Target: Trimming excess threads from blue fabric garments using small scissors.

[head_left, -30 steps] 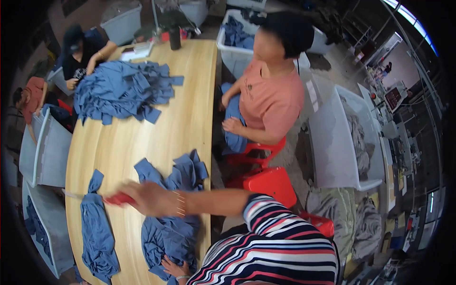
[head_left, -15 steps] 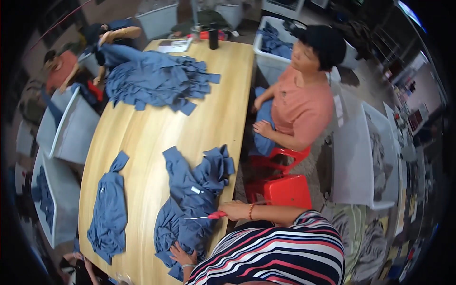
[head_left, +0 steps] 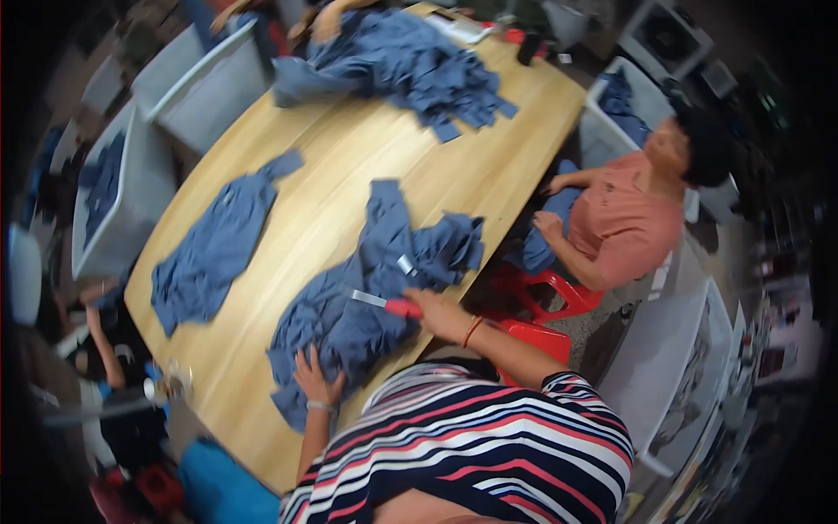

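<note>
A crumpled blue-grey garment with a small white label lies near me at the table's right edge. My left hand rests on its near end, fingers spread and nothing gripped. Over the middle of the garment, my right hand is closed round the red handle of a flat-bladed tool. Its metal blade points left above the cloth; the exact kind of tool is unclear. Another blue-grey garment is laid out farther left on the wooden table.
A pile of blue-grey garments covers the far end, with another person's arm at it. A seated person in an orange shirt is to the right, beside red stools. White bins stand around the table.
The view has swung, so the table sits at a slant. My right hand has turned the tool, showing more of the blade's flat side. My left hand stays on the garment.
</note>
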`<state>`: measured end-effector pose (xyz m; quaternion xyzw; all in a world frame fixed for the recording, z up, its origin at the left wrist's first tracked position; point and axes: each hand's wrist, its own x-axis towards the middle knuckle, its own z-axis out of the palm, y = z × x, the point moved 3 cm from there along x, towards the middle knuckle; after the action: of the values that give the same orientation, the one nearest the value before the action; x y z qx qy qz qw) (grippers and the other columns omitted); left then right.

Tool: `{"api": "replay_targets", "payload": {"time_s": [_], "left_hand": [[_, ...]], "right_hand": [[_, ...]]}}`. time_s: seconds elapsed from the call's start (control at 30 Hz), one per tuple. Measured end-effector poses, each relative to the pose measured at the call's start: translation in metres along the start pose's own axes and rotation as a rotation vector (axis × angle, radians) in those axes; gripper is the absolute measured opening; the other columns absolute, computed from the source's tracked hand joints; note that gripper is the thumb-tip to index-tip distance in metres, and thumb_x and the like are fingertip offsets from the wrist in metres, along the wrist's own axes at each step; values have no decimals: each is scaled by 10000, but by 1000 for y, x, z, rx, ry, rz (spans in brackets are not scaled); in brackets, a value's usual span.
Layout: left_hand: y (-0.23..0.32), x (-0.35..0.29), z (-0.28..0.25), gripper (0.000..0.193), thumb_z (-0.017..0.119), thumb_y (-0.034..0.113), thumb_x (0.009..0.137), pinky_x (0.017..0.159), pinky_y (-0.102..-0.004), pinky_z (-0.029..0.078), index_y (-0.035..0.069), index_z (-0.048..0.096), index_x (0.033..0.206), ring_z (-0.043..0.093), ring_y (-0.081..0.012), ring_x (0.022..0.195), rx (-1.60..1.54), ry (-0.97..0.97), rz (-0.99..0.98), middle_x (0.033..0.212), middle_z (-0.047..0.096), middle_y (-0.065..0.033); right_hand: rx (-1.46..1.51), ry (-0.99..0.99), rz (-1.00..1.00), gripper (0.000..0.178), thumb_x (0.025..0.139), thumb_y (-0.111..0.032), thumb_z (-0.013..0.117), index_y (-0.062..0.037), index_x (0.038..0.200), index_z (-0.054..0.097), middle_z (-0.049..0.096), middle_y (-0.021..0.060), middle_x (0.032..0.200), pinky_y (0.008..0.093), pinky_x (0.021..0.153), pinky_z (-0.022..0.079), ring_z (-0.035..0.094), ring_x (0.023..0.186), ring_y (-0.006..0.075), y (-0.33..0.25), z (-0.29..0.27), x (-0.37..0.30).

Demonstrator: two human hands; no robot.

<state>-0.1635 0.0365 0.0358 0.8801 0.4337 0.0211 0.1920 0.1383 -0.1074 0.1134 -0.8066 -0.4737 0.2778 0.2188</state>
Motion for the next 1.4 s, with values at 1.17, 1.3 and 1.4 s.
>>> {"api": "replay_targets", "payload": {"time_s": [1.17,1.3,1.4], "left_hand": [[55,-21,-22,764,664,124,723,961,-453,336,111,305,1397,409,-365,1178,-83,406,-507,1284,411,-197],[67,-41,-11,753,671,179,731,983,-464,306,126,316,1393,384,-377,1207,-29,486,-559,1325,378,-210],[45,-49,22,592,650,166,749,960,-456,344,113,433,1297,414,-383,1176,39,419,-568,1285,424,-199]], "right_hand": [[-450,160,107,316,781,-171,659,-66,1047,523,612,201,890,464,705,471,607,841,373,57,-156,163],[-46,-12,-332,652,735,-125,728,-154,1312,425,588,119,818,361,659,480,582,694,254,11,-106,151],[-125,-247,-331,760,711,-115,738,-177,1366,358,610,135,895,377,704,484,601,762,289,-23,-69,146]]}}
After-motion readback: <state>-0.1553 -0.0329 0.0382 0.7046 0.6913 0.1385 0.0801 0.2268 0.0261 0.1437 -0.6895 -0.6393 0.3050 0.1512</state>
